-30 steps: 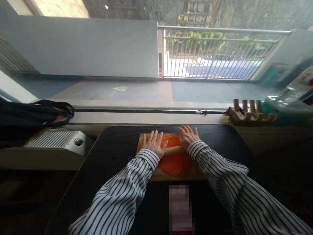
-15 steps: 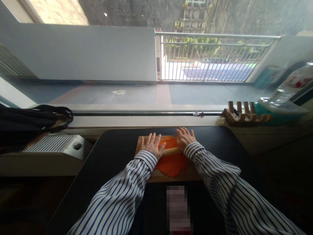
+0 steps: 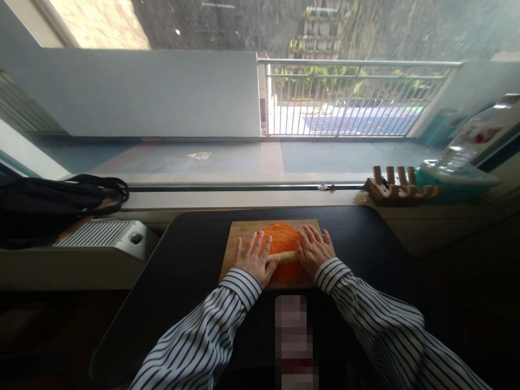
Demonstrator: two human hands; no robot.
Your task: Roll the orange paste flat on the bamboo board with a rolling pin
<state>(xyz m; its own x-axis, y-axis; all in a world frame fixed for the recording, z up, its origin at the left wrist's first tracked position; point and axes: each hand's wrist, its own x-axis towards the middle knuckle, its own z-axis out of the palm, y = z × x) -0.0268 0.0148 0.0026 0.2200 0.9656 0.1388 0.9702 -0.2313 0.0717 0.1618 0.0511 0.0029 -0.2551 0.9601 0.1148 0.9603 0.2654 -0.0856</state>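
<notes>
A pale wooden rolling pin [image 3: 284, 257] lies crosswise over a flattened sheet of orange dough [image 3: 280, 238], which has an uneven edge. Under the dough is a wooden board [image 3: 234, 254]. My left hand [image 3: 255, 259] rests palm down on the pin's left end, fingers spread and pointing forward. On the right end lies my right hand [image 3: 314, 249], also palm down with its fingers stretched out. Both palms cover the pin's ends, so only its middle shows.
The board lies on a black table [image 3: 195, 260] against a window sill [image 3: 227, 199]. A black bag [image 3: 52, 206] and a white vented unit [image 3: 101, 238] are at left. On the sill at right stand a brown rack [image 3: 398, 187], a teal container [image 3: 455, 181] and a plastic bottle [image 3: 475, 132].
Both hands have come back toward me over the board with the rolling pin. More of the dough's far part now shows, and less of its near part. The view has shifted slightly.
</notes>
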